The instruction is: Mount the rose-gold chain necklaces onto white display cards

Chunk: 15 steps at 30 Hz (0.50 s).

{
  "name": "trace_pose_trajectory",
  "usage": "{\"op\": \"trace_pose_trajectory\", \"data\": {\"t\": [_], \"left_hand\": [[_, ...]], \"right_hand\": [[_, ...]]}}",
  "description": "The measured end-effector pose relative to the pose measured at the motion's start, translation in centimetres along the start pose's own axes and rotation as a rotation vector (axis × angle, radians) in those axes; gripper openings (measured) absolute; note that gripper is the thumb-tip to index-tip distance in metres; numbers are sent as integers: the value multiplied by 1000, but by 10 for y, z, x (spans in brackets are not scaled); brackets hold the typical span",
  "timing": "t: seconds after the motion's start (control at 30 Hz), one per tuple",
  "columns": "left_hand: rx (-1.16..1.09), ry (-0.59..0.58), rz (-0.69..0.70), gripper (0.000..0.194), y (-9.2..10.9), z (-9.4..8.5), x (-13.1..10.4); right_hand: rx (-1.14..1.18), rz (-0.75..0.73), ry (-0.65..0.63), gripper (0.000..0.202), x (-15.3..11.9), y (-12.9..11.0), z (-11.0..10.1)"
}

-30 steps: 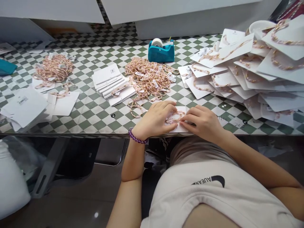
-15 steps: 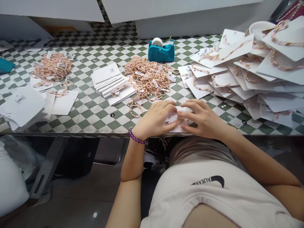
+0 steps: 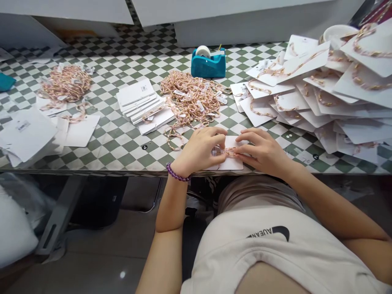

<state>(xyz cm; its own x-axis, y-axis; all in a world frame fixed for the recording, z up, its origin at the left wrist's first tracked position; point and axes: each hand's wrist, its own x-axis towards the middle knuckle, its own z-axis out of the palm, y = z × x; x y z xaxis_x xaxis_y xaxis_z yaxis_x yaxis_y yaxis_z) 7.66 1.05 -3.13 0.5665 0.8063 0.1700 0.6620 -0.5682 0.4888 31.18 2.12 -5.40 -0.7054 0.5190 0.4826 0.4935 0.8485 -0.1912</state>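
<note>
A white card lies flat at the table's front edge, between my hands. Over it is a pink and gold beaded bracelet. My left hand, with a purple bead bracelet on its wrist, is closed on the left part of the beaded bracelet, thumb and fingers curled together. From the other side, my right hand pinches the bracelet's right end at its fingertips. The fingers partly cover the strand, so its fastening does not show clearly.
A heap of similar bracelets lies ahead, beside a stack of white cards. Behind it stands a teal tape dispenser. Carded bracelets pile up at right. More bracelets and cards lie at left.
My hands have drawn slightly apart, with my fingers closing on the bracelet. More of the white card shows between them.
</note>
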Motion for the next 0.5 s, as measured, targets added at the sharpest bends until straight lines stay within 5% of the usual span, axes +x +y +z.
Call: {"op": "trace_pose_trajectory", "data": {"t": [0.37, 0.5], "left_hand": [[-24, 40, 2, 12, 3, -1, 2], [-32, 43, -8, 10, 4, -2, 1]], "right_hand": [[48, -138, 41, 17, -1, 1, 0], [158, -64, 19, 15, 19, 6, -15]]}}
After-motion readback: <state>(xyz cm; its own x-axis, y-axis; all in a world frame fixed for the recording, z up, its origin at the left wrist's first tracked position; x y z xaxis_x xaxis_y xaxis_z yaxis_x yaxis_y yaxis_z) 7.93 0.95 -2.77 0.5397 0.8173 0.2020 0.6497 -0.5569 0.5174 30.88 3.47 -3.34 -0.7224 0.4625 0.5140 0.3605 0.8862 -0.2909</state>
